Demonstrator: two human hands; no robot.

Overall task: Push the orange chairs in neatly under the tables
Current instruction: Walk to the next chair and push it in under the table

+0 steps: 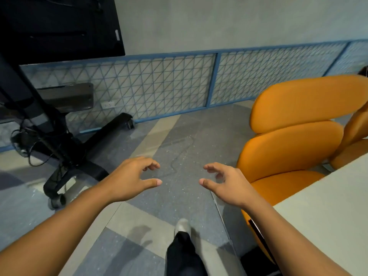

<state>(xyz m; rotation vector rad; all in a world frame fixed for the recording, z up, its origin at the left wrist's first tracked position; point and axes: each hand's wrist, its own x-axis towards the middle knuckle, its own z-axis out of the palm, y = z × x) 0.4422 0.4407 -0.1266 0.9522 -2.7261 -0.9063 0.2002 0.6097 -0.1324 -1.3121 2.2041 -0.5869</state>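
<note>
Currently the step is approach: left hand and right hand hover over the floor, fingers loosely curled, grasping nothing. The orange chair stands right of them beside the table. Next, judged: both hands onto its backrest, then push

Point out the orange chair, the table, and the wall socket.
orange chair [302, 102]: head view, upper back cushion.
table [328, 216]: head view, bare top near its corner.
wall socket [107, 105]: head view, middle of its white plate.
</note>
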